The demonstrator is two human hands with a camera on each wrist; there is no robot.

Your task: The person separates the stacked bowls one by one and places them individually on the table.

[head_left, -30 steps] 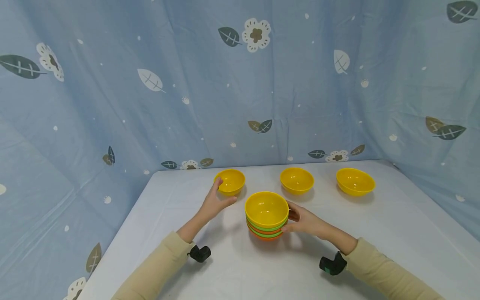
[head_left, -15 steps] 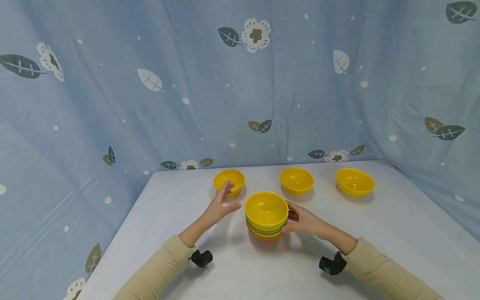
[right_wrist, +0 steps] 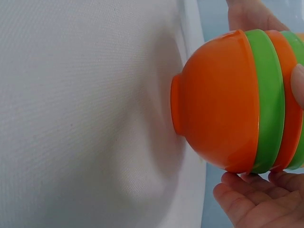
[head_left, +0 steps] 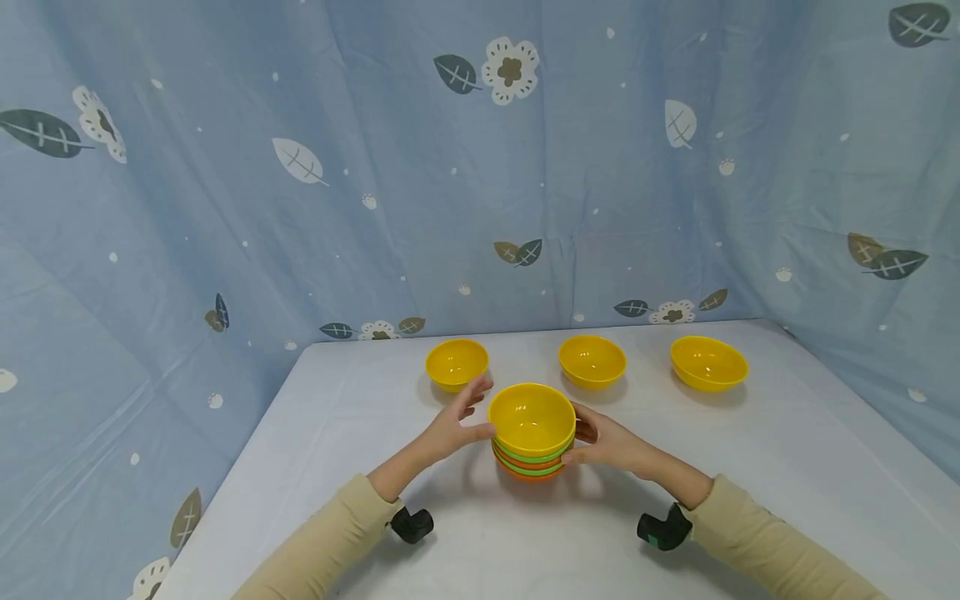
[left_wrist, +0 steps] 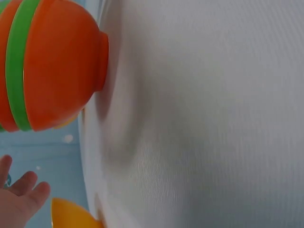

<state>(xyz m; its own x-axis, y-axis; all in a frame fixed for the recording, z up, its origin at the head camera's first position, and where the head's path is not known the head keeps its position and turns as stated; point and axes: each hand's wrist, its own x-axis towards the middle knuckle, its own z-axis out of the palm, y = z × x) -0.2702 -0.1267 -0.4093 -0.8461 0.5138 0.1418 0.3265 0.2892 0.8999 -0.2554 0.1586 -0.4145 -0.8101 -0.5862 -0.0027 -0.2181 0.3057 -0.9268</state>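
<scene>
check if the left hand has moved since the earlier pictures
Yes. Judged against the leftmost yellow bowl in the head view, the left hand has moved rightward, toward the bowl stack.

The white tabletop [head_left: 337,404] bore a stack of bowls [head_left: 531,429]. From it, a yellow bowl [head_left: 456,364] stood near ten o'clock, a second bowl [head_left: 592,363] between one and two, a third bowl [head_left: 708,365] between two and three.
</scene>
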